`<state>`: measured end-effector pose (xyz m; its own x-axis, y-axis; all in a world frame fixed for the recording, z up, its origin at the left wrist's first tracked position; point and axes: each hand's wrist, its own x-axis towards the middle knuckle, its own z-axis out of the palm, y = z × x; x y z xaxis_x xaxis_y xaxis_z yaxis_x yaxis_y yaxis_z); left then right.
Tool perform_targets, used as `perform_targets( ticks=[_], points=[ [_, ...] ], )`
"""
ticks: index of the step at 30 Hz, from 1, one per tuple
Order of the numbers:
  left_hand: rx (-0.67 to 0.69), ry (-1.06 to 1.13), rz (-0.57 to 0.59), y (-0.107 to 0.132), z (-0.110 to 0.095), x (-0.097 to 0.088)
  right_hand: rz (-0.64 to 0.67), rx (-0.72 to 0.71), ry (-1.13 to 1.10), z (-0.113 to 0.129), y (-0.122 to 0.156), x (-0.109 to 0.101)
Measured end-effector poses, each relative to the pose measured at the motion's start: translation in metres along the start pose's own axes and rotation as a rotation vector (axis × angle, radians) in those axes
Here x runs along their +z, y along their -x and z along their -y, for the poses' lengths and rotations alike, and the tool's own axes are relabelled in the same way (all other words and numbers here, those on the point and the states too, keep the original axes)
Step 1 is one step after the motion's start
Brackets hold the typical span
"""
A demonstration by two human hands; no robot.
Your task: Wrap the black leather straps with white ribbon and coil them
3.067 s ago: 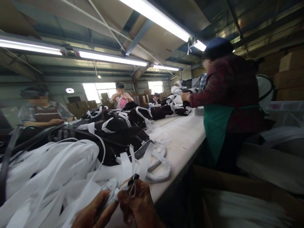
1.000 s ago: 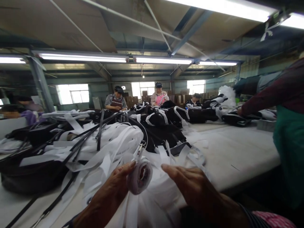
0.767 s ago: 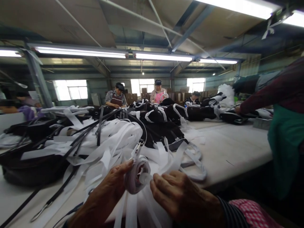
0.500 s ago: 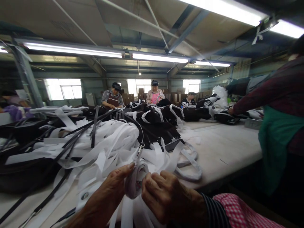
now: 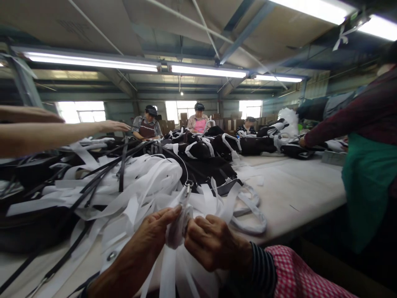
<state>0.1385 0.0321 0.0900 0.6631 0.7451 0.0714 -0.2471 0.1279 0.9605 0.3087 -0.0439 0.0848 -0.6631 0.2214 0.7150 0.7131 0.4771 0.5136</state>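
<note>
rolled bundle of pale, translucent white material (image 5: pixel 176 235) held over a crowded, off-white surface (image 5: pixel 294 180)

the left grip (image 5: pixel 149 234), a bare hand reaching in from below, was closed on the rolled bundle, its thumb laid along the upper left side. the right grip (image 5: pixel 212 244), also bare, had its fingers curled inward against the bundle's right side; the fingertips were hidden, so whether they pinched an edge of it could not be told. a dark striped cuff (image 5: pixel 263 265) and a pink-and-white checked sleeve (image 5: pixel 300 271) covered the right arm.

a silvery metal clasp (image 5: pixel 188 189) stood up just above the bundle. long flat white strips (image 5: pixel 168 269) hung below it, between the two arms; whether they belonged to it was unclear. behind and to the left lay a loose heap of looped white bands (image 5: pixel 158 176), with soft black bags (image 5: pixel 211 167) beyond. a pale wrapped loop (image 5: pixel 256 225) rested right of the right grip, near the edge of the surface.

a co-worker's bare forearm and open hand (image 5: pixel 114 125) reached in from the left, and a dark red sleeve (image 5: pixel 338 120) from the right, above a green apron (image 5: pixel 367 186).
</note>
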Motion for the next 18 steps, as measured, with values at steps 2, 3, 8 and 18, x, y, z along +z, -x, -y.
perform_targets(
  ticks=[2,3,8,18],
  points=[
    [-0.027,0.014,-0.018,0.002,-0.004,0.001,-0.006,0.019,-0.016,0.000,0.004,0.003],
    [-0.041,0.009,-0.023,0.002,-0.005,0.001,-0.014,0.032,-0.020,-0.001,0.005,0.003],
    [-0.048,-0.029,-0.001,0.002,-0.006,0.001,-0.051,0.103,-0.038,0.000,0.007,0.005],
    [-0.025,-0.170,0.036,-0.003,-0.004,-0.001,-0.038,0.137,-0.036,0.005,0.016,0.012]
  ],
)
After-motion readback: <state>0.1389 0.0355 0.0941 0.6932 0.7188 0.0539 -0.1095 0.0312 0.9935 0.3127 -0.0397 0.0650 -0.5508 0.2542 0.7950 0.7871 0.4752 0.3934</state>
